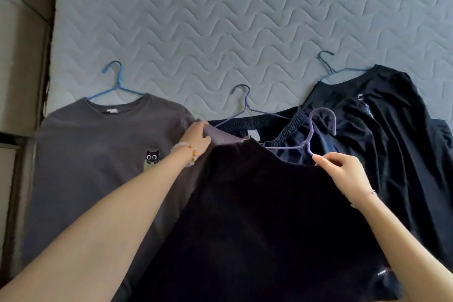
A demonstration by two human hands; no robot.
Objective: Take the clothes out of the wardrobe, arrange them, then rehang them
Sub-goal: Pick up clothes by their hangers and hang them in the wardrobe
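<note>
A black garment [264,216] is spread in front of me over the bed, on a purple hanger [316,125] whose hook sticks up above it. My left hand [196,138] pinches the garment's grey-lined upper left corner. My right hand [343,171] grips the garment's upper right edge at the hanger's shoulder. A grey T-shirt with a cat print [98,154] lies at the left on a blue hanger [115,81]. Dark shorts [277,122] on a dark blue hanger [245,98] lie in the middle. A black top [392,135] lies at the right on another hanger [327,61].
All the clothes lie along the near edge of a quilted grey mattress [245,19], which stretches away bare behind them. Beige panels [22,44] run along the left side of the bed.
</note>
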